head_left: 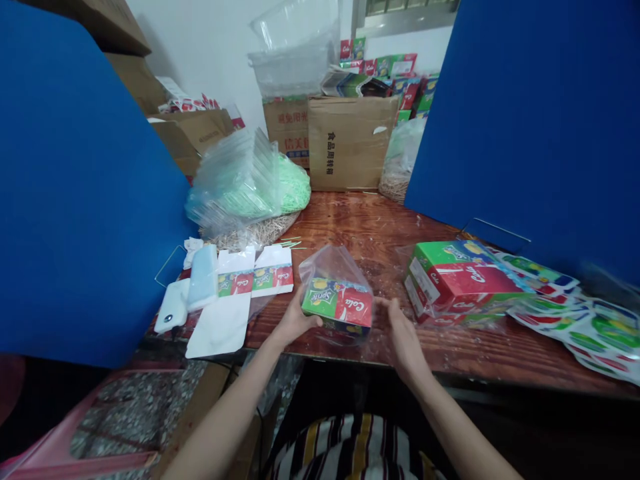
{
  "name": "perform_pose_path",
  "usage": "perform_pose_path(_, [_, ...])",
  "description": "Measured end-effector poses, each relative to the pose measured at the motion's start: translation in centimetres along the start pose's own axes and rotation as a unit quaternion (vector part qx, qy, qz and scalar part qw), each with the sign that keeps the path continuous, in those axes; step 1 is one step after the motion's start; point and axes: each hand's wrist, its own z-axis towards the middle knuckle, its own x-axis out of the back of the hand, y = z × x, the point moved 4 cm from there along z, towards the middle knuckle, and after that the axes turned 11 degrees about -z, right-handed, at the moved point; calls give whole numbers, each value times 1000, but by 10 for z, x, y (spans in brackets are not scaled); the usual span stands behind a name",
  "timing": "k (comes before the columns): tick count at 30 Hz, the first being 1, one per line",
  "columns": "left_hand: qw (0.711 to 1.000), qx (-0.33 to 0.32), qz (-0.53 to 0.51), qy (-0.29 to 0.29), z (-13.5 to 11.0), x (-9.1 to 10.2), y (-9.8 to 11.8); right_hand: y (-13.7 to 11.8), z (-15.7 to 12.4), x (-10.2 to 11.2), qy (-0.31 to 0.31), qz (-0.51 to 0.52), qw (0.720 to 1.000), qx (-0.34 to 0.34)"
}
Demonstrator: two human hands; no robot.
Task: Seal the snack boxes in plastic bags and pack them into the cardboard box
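Note:
A small red and green Cola and Sprite carton [333, 303] lies in a clear plastic bag [334, 260] near the table's front edge. The bag's loose end points away from me. My left hand [295, 323] grips the carton's left side, with the thumb along its front. At the right side, my right hand [403, 333] has its index finger stretched toward the carton's corner; its other fingers are partly hidden, and nothing shows in its grasp. Right of that hand, larger wrapped Cola and Sprite cartons [460, 277] sit stacked.
Flat printed cutouts [595, 313] lie at the right. Unfolded cartons [235, 293], a white device [173, 307] and a pale blue packet [203, 277] are at the left. Clear plastic sleeves [240, 177] and a cardboard box [350, 143] stand behind. Blue panels [525, 120] flank the table.

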Motion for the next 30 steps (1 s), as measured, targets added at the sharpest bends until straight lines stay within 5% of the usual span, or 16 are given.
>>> perform_pose_path(4, [998,33,-45,-2,3,-3,-12,-12,3,-15,6,169,976,-135])
perform_pose_path(8, [997,44,-64,19,2,0,-27,-13,12,-22,16,221,959,-176])
perform_pose_path(15, [998,41,-53,16,1,-2,-27,-13,28,-15,76,140,987,-13])
perform_pose_path(21, [997,62,-44,14,0,-6,-24,-2,40,-11,16,89,996,20])
perform_pose_path(30, [993,112,-18,22,-10,-10,-37,29,29,-13,36,-39,995,89])
